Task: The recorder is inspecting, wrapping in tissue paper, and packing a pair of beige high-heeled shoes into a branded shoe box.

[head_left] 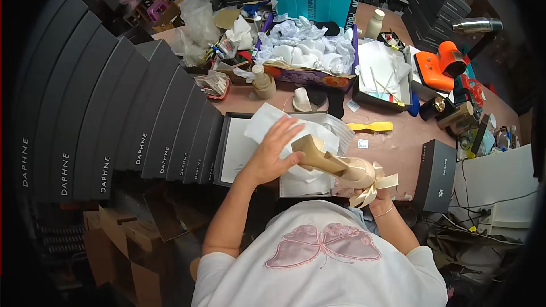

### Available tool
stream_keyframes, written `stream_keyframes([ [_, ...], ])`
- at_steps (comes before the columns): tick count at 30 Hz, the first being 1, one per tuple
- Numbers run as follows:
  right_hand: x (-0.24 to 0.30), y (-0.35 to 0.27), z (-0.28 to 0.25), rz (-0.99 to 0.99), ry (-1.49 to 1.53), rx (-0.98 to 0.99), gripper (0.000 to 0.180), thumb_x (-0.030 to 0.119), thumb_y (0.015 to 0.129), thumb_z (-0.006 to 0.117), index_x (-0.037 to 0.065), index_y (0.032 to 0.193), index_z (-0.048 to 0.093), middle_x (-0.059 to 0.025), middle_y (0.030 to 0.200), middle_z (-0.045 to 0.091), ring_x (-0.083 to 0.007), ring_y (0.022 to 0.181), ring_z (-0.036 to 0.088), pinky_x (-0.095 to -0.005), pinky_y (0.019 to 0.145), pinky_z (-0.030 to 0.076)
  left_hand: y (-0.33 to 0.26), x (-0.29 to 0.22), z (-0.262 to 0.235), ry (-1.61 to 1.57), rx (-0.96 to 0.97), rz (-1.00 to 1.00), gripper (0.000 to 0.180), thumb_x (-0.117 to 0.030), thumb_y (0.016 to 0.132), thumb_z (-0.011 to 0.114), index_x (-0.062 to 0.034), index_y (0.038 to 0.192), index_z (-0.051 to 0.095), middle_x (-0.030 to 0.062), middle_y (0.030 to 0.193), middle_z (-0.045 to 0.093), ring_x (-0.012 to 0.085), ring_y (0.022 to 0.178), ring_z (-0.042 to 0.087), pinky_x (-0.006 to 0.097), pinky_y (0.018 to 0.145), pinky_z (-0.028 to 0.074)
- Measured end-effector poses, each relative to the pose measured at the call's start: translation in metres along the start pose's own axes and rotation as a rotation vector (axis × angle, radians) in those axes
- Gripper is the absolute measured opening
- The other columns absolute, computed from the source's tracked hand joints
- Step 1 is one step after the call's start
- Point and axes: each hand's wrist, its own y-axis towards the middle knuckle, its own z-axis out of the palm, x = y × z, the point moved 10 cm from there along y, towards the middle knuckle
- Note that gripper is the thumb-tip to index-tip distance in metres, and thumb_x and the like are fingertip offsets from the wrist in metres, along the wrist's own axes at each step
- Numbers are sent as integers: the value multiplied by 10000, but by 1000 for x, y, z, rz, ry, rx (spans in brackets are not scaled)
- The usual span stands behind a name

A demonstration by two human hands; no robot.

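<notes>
A beige high-heeled shoe (357,171) with a satin ribbon bow is tilted over an open shoe box. My right hand (382,201) grips it at the bow end, its fingers partly hidden behind the ribbon. My left hand (274,152) is open, fingers stretched over white tissue paper (260,124), with the thumb against or close to the shoe's other end. Below lies the dark-rimmed shoe box (223,162), holding white paper and crumpled wrapping. I cannot tell whether another shoe lies under the wrapping.
Dark shoe boxes (122,119) are stacked on the left; a closed one (435,176) stands at the right. Behind are a carton of white stuffing (307,51), a beige bottle (263,82), a yellow strip (371,127) and an orange device (439,68). Cables hang at the right.
</notes>
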Motion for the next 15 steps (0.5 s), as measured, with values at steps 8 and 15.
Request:
stream_keyframes([
  [8,10,45,43,37,-175,68,675,545,939,398,14,1355,377,-252,1218,549,-420,953,643,-460,623,610,-33,39,144,-1284,603,-529,333,-308,934,585,-24,1108,589,29,918,634,142,797,621,255,739,501],
  [15,36,28,14,-427,-1147,-439,351,290,978,491,5,1179,532,-123,1073,614,-131,749,648,-226,599,538,-61,66,140,-1586,5,-768,361,-408,917,585,-50,963,579,12,791,595,92,648,583,230,600,496],
])
